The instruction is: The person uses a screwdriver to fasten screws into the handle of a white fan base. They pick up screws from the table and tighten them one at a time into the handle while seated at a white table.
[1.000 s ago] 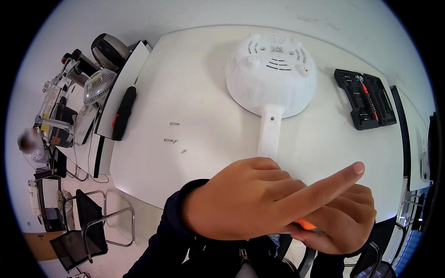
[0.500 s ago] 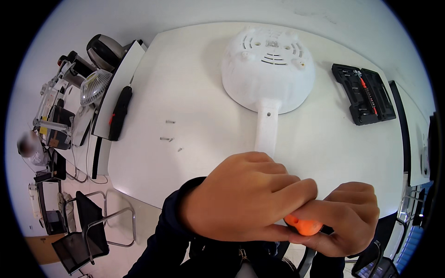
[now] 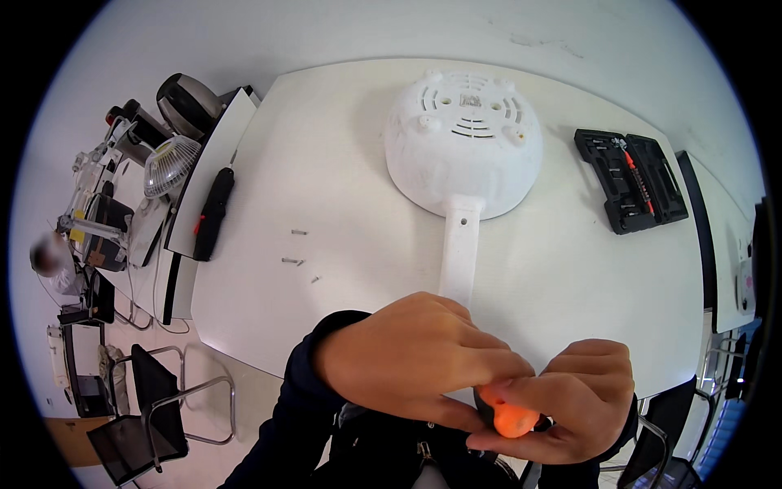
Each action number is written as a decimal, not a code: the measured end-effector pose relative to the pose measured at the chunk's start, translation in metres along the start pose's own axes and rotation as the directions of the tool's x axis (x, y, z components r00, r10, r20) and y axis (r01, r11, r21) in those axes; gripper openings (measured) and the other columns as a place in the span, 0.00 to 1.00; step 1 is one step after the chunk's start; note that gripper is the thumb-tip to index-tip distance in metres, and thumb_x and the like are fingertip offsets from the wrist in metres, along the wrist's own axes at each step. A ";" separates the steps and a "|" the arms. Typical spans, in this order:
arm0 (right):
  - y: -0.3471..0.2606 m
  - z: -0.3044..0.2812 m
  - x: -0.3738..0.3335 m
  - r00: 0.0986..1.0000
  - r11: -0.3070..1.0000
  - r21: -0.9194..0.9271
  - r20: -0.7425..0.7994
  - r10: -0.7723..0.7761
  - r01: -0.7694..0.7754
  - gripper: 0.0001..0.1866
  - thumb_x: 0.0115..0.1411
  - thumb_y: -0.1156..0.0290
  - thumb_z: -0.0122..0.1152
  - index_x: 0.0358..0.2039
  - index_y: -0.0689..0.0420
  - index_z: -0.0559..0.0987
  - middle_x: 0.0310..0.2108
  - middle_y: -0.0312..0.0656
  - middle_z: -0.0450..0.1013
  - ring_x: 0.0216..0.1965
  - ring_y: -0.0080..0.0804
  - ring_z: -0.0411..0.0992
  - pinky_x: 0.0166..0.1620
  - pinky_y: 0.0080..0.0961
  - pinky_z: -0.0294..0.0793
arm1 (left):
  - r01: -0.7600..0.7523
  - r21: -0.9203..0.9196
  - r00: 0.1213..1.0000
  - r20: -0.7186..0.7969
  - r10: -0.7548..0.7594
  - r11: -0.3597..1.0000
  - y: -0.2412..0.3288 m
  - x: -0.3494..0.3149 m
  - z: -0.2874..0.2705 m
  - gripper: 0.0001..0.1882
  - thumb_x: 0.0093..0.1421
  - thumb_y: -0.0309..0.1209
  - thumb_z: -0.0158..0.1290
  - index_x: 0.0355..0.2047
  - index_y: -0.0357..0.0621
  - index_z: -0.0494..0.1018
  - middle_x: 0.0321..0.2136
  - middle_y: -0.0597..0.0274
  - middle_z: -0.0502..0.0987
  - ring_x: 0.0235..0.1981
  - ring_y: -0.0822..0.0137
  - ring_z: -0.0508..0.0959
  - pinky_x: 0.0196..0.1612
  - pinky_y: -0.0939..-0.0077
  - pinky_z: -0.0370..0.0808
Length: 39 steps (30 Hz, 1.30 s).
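White tabletop (image 3: 350, 171) lies beyond hands (image 3: 574, 399) gripping an orange-ended tool (image 3: 515, 420).

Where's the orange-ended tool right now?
In the head view, low and right of centre: the orange-ended tool is in the right hand's grip, beside the left hand's grip, below the white handle.

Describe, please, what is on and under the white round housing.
On the white round housing, vent slots, short feet and a small greyish patch show. It covers whatever lies beneath; only the tabletop around it is visible.
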State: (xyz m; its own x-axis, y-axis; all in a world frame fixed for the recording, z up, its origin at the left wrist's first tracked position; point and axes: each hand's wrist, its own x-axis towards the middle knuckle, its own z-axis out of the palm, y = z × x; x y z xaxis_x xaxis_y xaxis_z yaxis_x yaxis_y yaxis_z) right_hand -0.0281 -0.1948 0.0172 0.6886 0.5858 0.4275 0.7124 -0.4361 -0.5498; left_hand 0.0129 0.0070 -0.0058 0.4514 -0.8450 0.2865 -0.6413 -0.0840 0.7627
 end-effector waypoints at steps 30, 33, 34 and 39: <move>0.009 0.007 0.011 0.986 0.982 -0.186 -0.160 -0.055 0.024 0.20 0.35 0.58 0.72 0.23 0.58 0.76 0.09 0.30 0.64 0.10 0.21 0.61 0.17 0.17 0.52 | 0.049 0.200 0.964 -0.267 0.006 0.979 0.010 0.008 0.006 0.40 0.41 0.40 0.62 0.54 0.35 0.64 0.17 0.64 0.70 0.14 0.68 0.68 0.20 0.78 0.63; 0.008 0.005 0.010 0.989 0.975 -0.221 -0.148 -0.015 -0.018 0.23 0.35 0.54 0.74 0.24 0.58 0.75 0.09 0.28 0.65 0.10 0.21 0.60 0.21 0.18 0.56 | 0.053 0.202 0.957 -0.291 0.008 0.978 0.005 0.007 0.009 0.40 0.40 0.41 0.61 0.53 0.36 0.64 0.17 0.64 0.70 0.14 0.67 0.68 0.20 0.78 0.64; 0.008 0.006 0.010 0.987 0.977 -0.210 -0.158 -0.004 -0.029 0.23 0.35 0.54 0.74 0.24 0.57 0.75 0.09 0.28 0.64 0.10 0.20 0.59 0.20 0.17 0.55 | 0.047 0.196 0.953 -0.301 0.015 0.979 0.004 0.007 0.009 0.40 0.41 0.42 0.61 0.53 0.36 0.64 0.17 0.64 0.70 0.14 0.67 0.68 0.20 0.78 0.64; 0.005 0.011 0.007 0.980 0.968 -0.235 -0.197 0.041 -0.088 0.23 0.34 0.55 0.75 0.22 0.57 0.73 0.08 0.27 0.62 0.09 0.20 0.56 0.18 0.17 0.52 | 0.073 0.234 0.957 -0.290 -0.002 0.969 0.006 0.009 0.010 0.39 0.42 0.46 0.58 0.53 0.37 0.65 0.18 0.64 0.72 0.13 0.67 0.67 0.20 0.78 0.63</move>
State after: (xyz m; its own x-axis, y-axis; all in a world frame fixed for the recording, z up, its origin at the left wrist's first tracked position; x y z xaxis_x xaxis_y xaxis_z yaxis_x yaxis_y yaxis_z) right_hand -0.0209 -0.1857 0.0099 0.7304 0.4212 0.5377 0.6611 -0.6339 -0.4013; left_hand 0.0075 -0.0064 -0.0045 0.6134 -0.6555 0.4405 -0.7340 -0.2673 0.6244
